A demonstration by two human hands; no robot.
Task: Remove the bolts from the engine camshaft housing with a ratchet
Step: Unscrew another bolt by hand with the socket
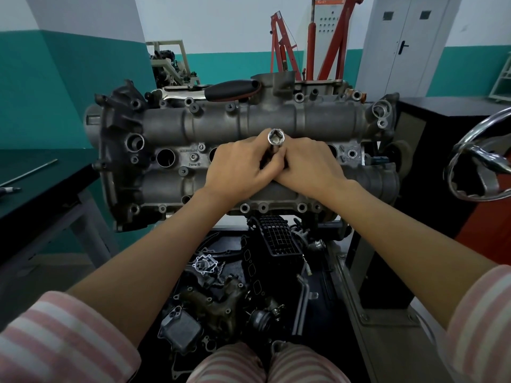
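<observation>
The grey camshaft housing lies across the middle of the view on an engine stand. Over its centre my left hand and my right hand meet, both curled round a chrome socket whose square drive end points up toward me. What lies below the socket is hidden by my fingers. A ratchet with a black handle and chrome shaft rests on the far edge of the housing. One bolt sits in the housing left of my hands.
A tray of dark engine parts sits below the housing, near my knees. A dark table with a thin rod stands at left. A chrome wheel juts in at right. A red engine hoist stands behind.
</observation>
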